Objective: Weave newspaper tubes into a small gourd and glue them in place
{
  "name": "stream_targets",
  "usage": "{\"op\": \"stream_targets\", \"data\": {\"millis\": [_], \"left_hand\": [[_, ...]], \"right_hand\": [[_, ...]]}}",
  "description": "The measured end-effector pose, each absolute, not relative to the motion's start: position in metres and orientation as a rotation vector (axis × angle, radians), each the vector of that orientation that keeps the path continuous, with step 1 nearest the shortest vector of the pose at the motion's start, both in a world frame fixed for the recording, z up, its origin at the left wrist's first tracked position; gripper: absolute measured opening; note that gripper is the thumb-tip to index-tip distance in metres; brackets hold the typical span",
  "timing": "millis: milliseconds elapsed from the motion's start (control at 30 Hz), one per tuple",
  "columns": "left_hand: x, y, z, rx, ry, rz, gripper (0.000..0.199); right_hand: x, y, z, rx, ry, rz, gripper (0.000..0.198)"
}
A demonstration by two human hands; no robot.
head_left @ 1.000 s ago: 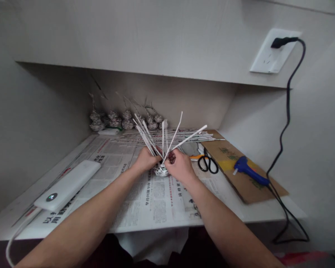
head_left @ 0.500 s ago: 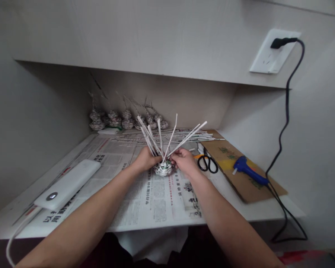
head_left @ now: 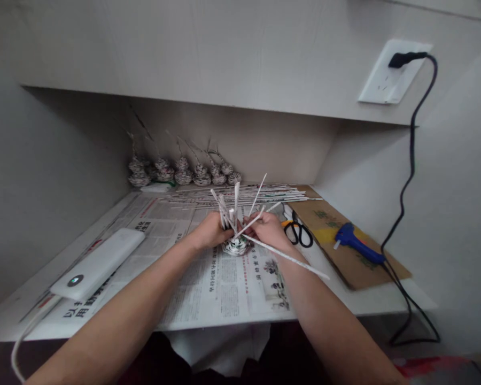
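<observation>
A paper strip (head_left: 296, 261) has swung down past the right hand (head_left: 268, 227), whose finger hold I can't tell. The left hand (head_left: 211, 231) grips the round, speckled woven base (head_left: 235, 247).

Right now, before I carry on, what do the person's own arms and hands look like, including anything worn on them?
The left hand and right hand are ungloved. The left forearm and right forearm show no sleeves, watch, bracelet or markings. No rings show, though some fingers are hidden.
</observation>
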State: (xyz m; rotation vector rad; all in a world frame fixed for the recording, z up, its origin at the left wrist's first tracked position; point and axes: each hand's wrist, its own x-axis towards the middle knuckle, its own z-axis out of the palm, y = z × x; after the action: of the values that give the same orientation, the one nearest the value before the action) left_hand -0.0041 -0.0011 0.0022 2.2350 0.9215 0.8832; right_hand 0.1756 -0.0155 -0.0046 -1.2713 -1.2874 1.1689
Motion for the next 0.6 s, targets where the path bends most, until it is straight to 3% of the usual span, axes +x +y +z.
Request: {"op": "stream_targets", "data": {"millis": [233, 600], "left_hand": [[-0.007, -0.003, 0.007, 2.318, 0.894, 0.863, 0.02], [-0.003, -0.003, 0.005, 2.224, 0.786, 0.867, 0.008]], "right_hand": [[0.173, -0.023, 0.007, -1.276, -1.367, 1.079, 0.019], [0.175, -0.02, 0.003, -1.299, -1.335, 1.145, 0.019]]}}
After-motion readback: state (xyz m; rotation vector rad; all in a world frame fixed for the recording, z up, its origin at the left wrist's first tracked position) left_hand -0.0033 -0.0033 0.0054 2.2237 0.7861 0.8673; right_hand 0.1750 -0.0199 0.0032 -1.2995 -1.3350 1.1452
